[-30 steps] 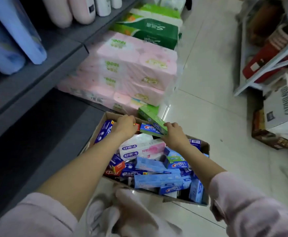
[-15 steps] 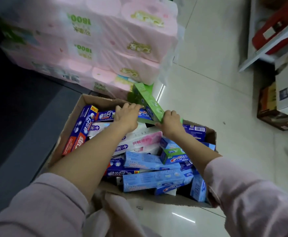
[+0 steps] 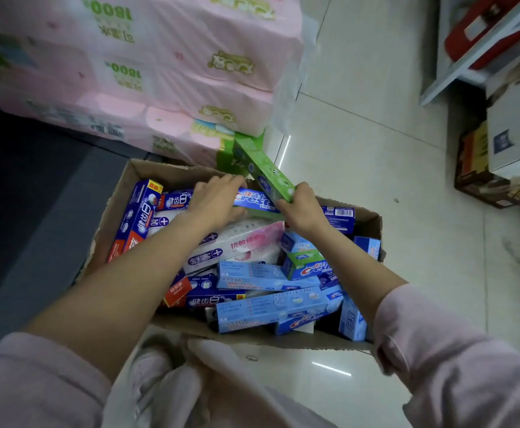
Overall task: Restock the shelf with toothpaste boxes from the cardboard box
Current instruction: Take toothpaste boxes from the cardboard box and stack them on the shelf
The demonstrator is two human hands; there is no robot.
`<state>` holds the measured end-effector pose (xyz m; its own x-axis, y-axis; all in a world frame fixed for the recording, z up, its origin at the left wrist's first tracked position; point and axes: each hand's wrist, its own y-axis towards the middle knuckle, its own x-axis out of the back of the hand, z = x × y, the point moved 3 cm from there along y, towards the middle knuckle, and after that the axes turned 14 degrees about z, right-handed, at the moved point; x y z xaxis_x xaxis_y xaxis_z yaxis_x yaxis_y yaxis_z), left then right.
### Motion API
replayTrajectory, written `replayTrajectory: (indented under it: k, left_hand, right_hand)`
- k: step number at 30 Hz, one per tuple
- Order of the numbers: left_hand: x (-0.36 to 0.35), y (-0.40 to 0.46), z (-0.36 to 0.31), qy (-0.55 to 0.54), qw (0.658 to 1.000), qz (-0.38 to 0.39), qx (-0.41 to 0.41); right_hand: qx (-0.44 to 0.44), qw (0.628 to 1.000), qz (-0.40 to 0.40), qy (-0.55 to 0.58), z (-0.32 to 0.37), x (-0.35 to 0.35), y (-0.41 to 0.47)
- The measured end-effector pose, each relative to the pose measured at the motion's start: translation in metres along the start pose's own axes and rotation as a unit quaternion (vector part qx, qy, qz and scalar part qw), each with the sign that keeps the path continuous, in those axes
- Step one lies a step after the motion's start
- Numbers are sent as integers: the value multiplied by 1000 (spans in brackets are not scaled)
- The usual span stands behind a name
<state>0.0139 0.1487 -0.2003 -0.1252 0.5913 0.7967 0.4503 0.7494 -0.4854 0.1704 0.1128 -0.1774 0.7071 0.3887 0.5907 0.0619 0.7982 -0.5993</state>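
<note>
Nearest, pink sleeves frame the view, with a shoe on the pale tiled floor between them. Beyond sits the open carton, heaped with toothpaste boxes in blue, white and pink lying at all angles. At the carton's far end the left hand lies across a blue Crest box, fingers bent over its left end; whether they truly grip it I cannot tell. Just right of it, the right hand has its fingers curled round the near end of a green box, which tilts up and away over the carton's far rim. Farther left, stacked pink tissue packs rest on a dark shelf base. Far right, more cartons stand on the floor.
</note>
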Motion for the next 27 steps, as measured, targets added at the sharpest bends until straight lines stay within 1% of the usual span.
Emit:
replayTrajectory:
  k: [2, 4, 5, 6, 9, 11, 12, 13, 15, 16, 18, 20, 23, 24, 26, 27]
  left_hand:
    - [7, -15, 6, -112, 994, -16, -9]
    - [21, -31, 10, -177, 983, -35, 14]
    - [29, -39, 11, -197, 979, -44, 37]
    - [38, -50, 11, -210, 974, -53, 64]
    - [59, -82, 13, -248, 958, -60, 129]
    - [71, -104, 16, -304, 936, -71, 163]
    - [77, -116, 17, -353, 916, -84, 173]
    - [82, -127, 16, -420, 884, -100, 176]
    - [90, -155, 7, -552, 809, -119, 163]
    - [93, -171, 2, -593, 780, -124, 161]
    - [102, -200, -7, -635, 743, -133, 162]
    - [115, -233, -9, -648, 728, -155, 160]
    - [135, -282, -6, -637, 734, -179, 152]
    - [142, -300, -5, -631, 738, -186, 150]
    - [154, -336, -4, -620, 743, -203, 149]
    - [161, -358, -3, -610, 747, -217, 151]
  right_hand:
    - [-14, 991, 6, 131, -2, 1, -8]
    - [-49, 962, 25, 267, -2, -1, -16]
    - [-61, 945, 33, 320, 1, -1, -21]
    - [-62, 931, 43, 358, 6, 1, -29]
    - [-53, 904, 65, 418, 26, 7, -56]
    - [-42, 886, 69, 457, 43, 14, -76]
    - [-24, 880, 70, 468, 54, 18, -87]
    - [-2, 879, 76, 470, 65, 22, -96]
    - [40, 874, 109, 472, 90, 22, -123]
    - [61, 869, 133, 472, 103, 20, -140]
    - [94, 866, 190, 452, 123, 16, -165]
    - [108, 861, 249, 430, 143, 13, -196]
    - [92, 854, 295, 419, 169, 13, -239]
    - [85, 858, 297, 410, 179, 12, -254]
    - [87, 881, 289, 364, 196, 9, -281]
    - [107, 896, 283, 326, 208, 6, -298]
